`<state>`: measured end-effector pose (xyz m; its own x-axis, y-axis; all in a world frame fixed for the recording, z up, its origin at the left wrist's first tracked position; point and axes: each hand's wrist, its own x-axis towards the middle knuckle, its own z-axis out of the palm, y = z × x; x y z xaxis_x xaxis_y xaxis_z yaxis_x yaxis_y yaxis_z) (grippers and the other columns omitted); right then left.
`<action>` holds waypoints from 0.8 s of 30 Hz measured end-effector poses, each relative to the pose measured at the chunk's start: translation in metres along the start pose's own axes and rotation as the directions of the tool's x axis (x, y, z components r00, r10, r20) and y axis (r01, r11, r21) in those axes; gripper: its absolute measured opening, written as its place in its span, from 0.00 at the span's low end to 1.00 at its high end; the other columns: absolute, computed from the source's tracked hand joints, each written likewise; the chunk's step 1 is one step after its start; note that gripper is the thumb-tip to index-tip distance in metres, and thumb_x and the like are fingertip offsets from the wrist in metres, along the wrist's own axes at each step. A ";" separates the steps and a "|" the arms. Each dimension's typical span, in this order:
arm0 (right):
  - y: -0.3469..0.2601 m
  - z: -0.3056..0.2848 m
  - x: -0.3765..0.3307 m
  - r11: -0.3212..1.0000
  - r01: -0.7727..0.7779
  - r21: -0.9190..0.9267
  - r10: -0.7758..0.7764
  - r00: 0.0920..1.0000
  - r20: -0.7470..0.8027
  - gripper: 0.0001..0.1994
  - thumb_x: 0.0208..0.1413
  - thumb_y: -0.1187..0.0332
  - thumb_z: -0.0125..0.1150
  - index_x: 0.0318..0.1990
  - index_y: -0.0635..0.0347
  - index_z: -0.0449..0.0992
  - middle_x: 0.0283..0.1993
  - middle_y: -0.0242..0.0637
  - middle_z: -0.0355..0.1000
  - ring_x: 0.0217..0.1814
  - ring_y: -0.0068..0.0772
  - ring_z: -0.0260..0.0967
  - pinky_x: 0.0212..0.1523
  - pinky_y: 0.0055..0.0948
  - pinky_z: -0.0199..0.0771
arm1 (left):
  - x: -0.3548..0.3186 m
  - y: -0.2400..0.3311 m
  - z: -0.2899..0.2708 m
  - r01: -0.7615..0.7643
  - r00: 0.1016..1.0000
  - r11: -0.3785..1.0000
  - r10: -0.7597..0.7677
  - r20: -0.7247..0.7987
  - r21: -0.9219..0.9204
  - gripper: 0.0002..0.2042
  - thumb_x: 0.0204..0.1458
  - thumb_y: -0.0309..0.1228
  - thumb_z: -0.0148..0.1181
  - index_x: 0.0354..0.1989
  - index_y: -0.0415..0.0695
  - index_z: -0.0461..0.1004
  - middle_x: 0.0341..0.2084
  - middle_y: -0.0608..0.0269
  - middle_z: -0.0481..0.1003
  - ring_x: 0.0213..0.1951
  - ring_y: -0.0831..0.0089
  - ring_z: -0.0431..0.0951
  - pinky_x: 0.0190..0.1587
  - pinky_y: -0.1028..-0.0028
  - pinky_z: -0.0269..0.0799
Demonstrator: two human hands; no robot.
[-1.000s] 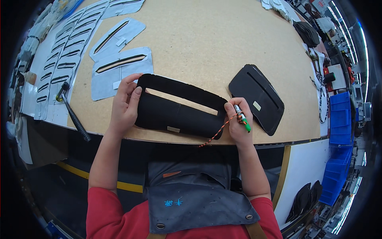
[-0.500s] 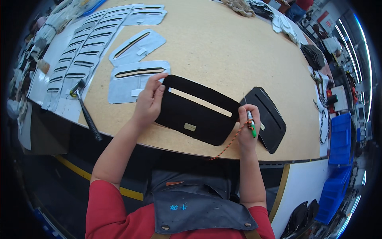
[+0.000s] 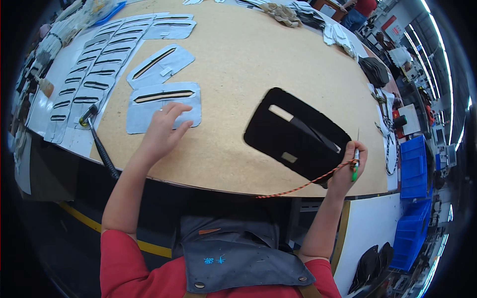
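Note:
My right hand (image 3: pixel 348 166) grips the right end of a black slotted panel (image 3: pixel 283 131), which is tilted above the table. A small pale tag (image 3: pixel 288 157) sits on it below the long slot. Tucked in the same hand is a green-tipped pen-like tool (image 3: pixel 355 171), with an orange-and-black cord (image 3: pixel 298 188) trailing from it to the table edge. The smooth black piece once beside this hand is mostly hidden under the panel. My left hand (image 3: pixel 166 126), fingers apart and holding nothing, hovers by the near edge of a pale grey slotted panel (image 3: pixel 139 119).
A second pale panel (image 3: pixel 149 72) lies beyond. Rows of similar panels (image 3: pixel 102 72) cover the left side, with a black-handled hammer (image 3: pixel 103 149) nearby. Gloves (image 3: pixel 339 39) and a dark stack (image 3: pixel 373 71) line the far right edge. Blue bins (image 3: pixel 415 166) stand right.
My left hand has let go of the black panel and moved left to the pale panel. My right hand has carried the black panel rightward. The view has shifted slightly.

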<state>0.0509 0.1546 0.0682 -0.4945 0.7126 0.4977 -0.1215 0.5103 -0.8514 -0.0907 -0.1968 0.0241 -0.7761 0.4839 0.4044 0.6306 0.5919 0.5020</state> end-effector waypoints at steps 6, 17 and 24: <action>0.070 -0.057 0.035 0.883 -0.333 -0.330 0.373 0.926 0.064 0.11 0.61 0.64 0.52 0.33 0.64 0.68 0.26 0.29 0.62 0.31 0.19 0.59 0.33 0.22 0.62 | 0.003 -0.016 -0.010 -0.123 0.985 0.972 0.094 0.148 0.200 0.11 0.49 0.29 0.59 0.41 0.41 0.73 0.40 0.58 0.72 0.42 0.59 0.72 0.47 0.63 0.65; -0.016 -0.026 -0.027 0.998 0.044 -0.040 -0.018 0.859 0.511 0.13 0.59 0.75 0.48 0.50 0.65 0.71 0.40 0.38 0.70 0.36 0.23 0.69 0.40 0.24 0.71 | -0.005 0.016 -0.006 -0.113 0.985 0.992 0.105 0.135 0.059 0.04 0.49 0.23 0.55 0.33 0.40 0.72 0.30 0.57 0.70 0.35 0.57 0.71 0.39 0.65 0.66; -0.016 0.016 -0.056 0.998 0.044 0.052 -0.068 0.614 0.787 0.11 0.57 0.77 0.52 0.46 0.66 0.74 0.43 0.41 0.71 0.38 0.28 0.72 0.42 0.25 0.72 | -0.050 0.087 0.000 -0.110 0.854 0.924 0.276 0.441 -0.367 0.08 0.50 0.27 0.56 0.39 0.41 0.73 0.30 0.59 0.69 0.35 0.61 0.71 0.40 0.66 0.66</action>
<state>0.0667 0.0995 0.0512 -0.9722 0.0238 0.2328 -0.1876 0.5152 -0.8363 0.0028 -0.1690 0.0477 -0.4867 0.8612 0.1468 0.6664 0.2573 0.6998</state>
